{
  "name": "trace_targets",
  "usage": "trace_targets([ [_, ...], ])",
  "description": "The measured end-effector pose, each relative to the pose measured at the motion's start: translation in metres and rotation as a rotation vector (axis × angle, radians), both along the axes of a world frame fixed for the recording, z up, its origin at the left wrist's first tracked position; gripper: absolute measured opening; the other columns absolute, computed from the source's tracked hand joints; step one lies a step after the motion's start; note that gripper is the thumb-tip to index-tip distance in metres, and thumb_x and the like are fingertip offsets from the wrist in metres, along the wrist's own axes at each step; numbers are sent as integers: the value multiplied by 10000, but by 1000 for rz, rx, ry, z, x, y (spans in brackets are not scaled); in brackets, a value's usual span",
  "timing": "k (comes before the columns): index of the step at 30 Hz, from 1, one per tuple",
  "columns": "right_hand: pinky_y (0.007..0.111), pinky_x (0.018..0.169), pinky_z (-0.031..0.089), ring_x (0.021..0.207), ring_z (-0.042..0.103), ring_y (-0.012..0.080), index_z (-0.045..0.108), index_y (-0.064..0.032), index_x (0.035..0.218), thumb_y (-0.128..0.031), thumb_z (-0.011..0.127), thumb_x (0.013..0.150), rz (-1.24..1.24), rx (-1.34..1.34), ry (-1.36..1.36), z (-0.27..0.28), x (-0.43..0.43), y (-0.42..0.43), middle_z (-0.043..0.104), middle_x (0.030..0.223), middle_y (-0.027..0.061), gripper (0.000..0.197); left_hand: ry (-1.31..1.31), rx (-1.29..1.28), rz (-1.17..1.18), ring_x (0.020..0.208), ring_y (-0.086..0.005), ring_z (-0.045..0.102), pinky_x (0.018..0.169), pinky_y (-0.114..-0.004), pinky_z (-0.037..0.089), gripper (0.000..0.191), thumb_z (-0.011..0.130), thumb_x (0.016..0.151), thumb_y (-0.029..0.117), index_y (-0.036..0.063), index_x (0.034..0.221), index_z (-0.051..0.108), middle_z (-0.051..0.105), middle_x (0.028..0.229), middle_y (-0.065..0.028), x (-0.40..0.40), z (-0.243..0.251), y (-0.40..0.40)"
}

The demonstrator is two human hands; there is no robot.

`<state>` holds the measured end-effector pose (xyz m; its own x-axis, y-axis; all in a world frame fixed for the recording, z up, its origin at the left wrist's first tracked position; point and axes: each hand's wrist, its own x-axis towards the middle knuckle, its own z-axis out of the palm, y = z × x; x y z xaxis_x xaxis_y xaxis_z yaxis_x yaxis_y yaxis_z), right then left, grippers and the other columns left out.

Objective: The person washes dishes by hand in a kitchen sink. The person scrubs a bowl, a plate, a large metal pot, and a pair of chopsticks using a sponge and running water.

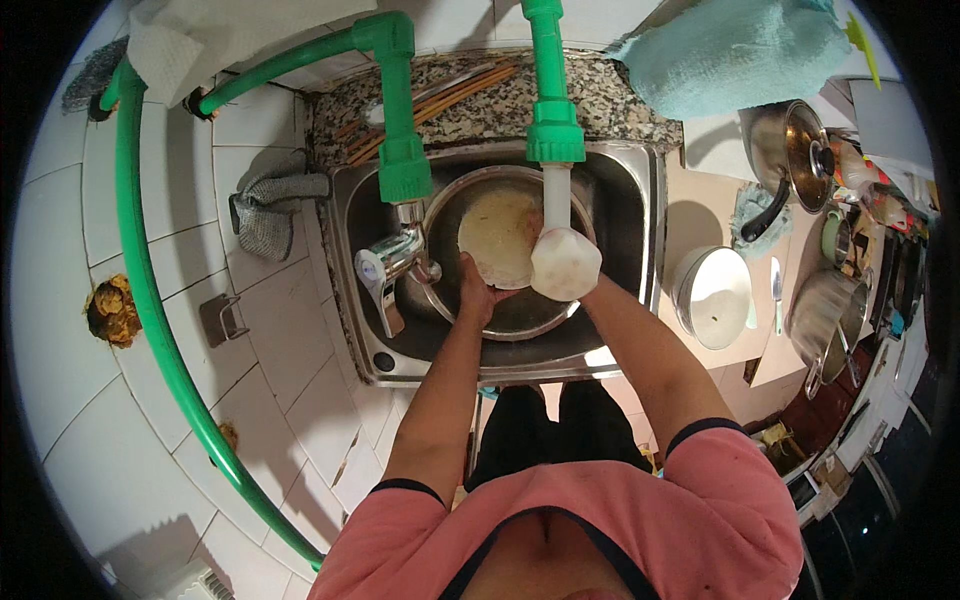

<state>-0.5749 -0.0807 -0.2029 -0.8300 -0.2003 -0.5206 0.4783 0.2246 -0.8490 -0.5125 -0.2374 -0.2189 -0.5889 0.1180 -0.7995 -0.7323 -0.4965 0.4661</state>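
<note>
Inside the steel sink point(619, 322) stands a wide round metal basin point(517, 328). Over it, a pale, yellowish round dish point(491, 232) with brownish smears is held; whether it is a plate or a shallow bowl I cannot tell. My left hand point(478, 291) grips its lower left edge, thumb on top and fingers beneath. My right hand point(589, 291) reaches to its right side, largely hidden behind the white spout head point(566, 264). A chrome tap point(394, 262) juts over the basin's left side.
Green pipes point(555, 97) come down over the sink. Chopsticks point(465, 94) lie on the granite ledge point(600, 97). On the right are stacked white bowls point(718, 296), a knife point(777, 292), a lidded pot point(795, 157) and a steel pan point(825, 322). A grey mesh cloth point(270, 202) hangs at left.
</note>
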Motion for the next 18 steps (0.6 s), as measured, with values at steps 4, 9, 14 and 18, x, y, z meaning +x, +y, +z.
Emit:
trace_targets([
  [4,348,769,444,861,530,280,540,-37,1007,-158,517,768,209,673,447,-54,-25,-27,543,927,141,268,17,55,-63,1072,-301,495,815,-483,464,776,250,789,688,96,1289,289,434,1232,-145,-8,4,8],
  [9,383,751,434,836,525,368,536,4,1011,-122,607,660,-36,-95,354,-58,14,-55,547,920,207,379,162,210,-2,1101,-299,468,858,-470,440,719,266,823,638,90,1289,290,410,1253,-141,-13,13,4],
  [14,350,797,430,923,524,308,523,-33,1000,-126,576,716,563,450,295,4,27,8,534,986,175,304,-89,53,131,1076,-298,485,837,-477,459,534,374,897,429,39,1256,319,447,1203,-140,-2,-5,-3],
  [18,327,888,398,1017,503,287,483,-47,1110,-43,560,737,32,484,246,63,39,36,482,1108,186,381,-102,-55,36,962,-318,549,731,-403,529,368,440,892,199,11,1200,369,482,1142,-173,3,-13,-15],
])
